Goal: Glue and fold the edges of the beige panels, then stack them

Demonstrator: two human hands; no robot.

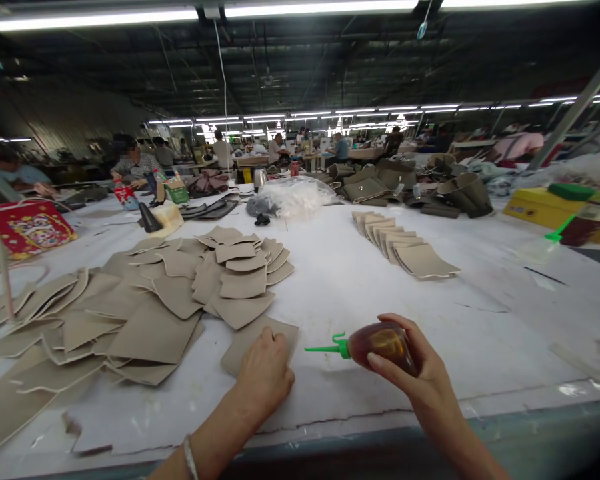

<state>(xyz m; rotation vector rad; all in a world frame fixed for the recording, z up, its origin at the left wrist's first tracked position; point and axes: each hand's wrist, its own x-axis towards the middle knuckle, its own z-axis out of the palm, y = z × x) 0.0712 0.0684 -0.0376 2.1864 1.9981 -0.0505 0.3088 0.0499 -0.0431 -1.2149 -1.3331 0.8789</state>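
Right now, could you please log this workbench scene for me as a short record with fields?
Left hand: pressing flat on a beige cut piece, no closed grip.
Right hand: grip closed on a brown squeeze bottle; its green nozzle points left.
Left of hands: loose heap of beige pieces.
Far centre: fanned row of beige pieces.
Surface: white table.
Background: other people at benches under strip lights.
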